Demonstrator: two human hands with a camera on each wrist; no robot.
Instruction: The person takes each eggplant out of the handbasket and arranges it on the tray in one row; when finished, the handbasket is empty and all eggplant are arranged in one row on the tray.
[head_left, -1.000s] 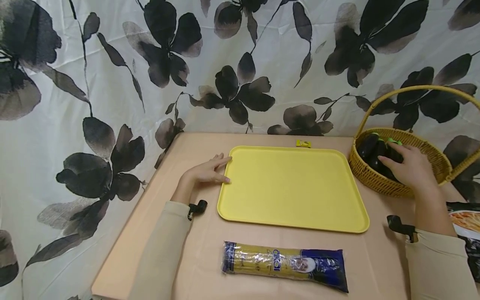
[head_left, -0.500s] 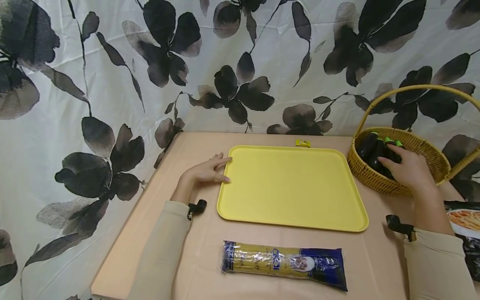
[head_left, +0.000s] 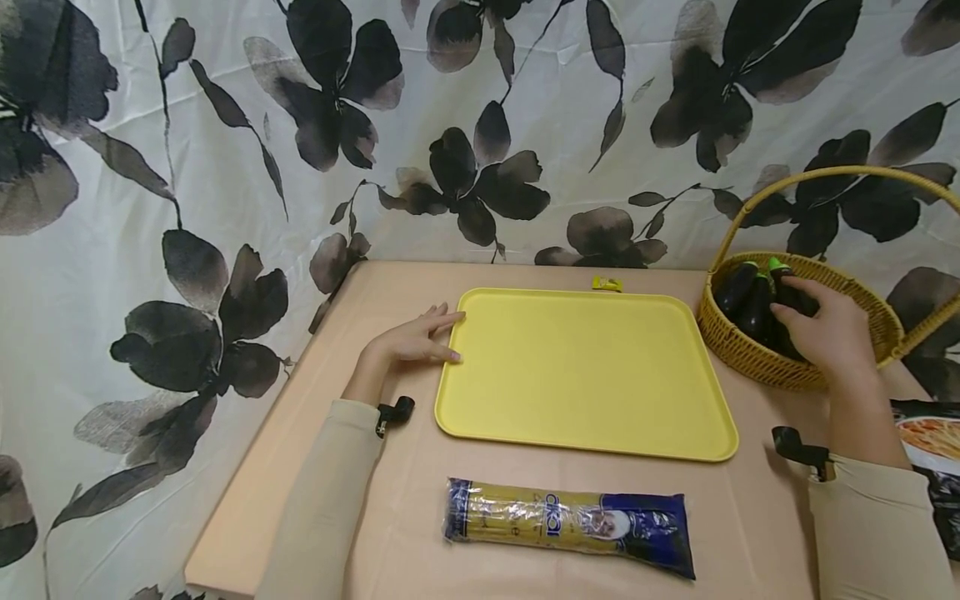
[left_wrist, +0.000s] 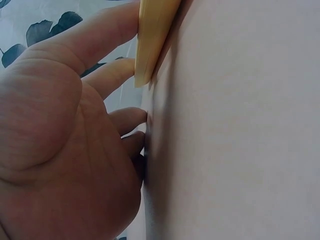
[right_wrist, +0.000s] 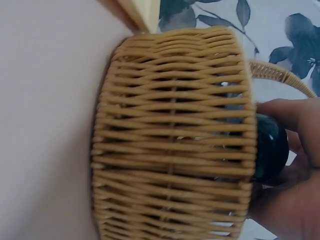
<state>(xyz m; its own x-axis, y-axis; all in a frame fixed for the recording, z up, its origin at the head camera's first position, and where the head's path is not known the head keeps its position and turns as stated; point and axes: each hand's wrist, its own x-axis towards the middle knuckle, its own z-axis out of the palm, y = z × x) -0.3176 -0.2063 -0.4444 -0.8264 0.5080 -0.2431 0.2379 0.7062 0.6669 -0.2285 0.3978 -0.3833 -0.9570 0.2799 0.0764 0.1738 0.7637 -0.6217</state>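
In the head view, my left hand [head_left: 412, 340] rests at the left rim of a flat yellow tray [head_left: 585, 375], its thumb and index finger touching the edge. The left wrist view shows these fingers against the tray's side [left_wrist: 152, 42], the others extended near the tabletop. On the right, my right hand [head_left: 832, 329] reaches into a wicker basket [head_left: 746, 360] and grips a dark eggplant [head_left: 797, 296] with a green stem end. Other eggplants [head_left: 752, 315] lie beside it. From the right wrist, the eggplant's rounded end [right_wrist: 271, 147] shows between thumb and fingers at the rim.
A long pack of spaghetti [head_left: 570, 518] lies in front of the tray. Behind the tray is a small yellow packet [head_left: 607, 284]. The basket's tall handle [head_left: 840, 172] arches over it. A dark food bag [head_left: 930, 442] sits at the right edge; a floral curtain [head_left: 465, 83] hangs behind the table.
My right hand has shifted slightly right within the basket, and the eggplant in its grip has turned, showing more of its side. The left hand stays at the tray.
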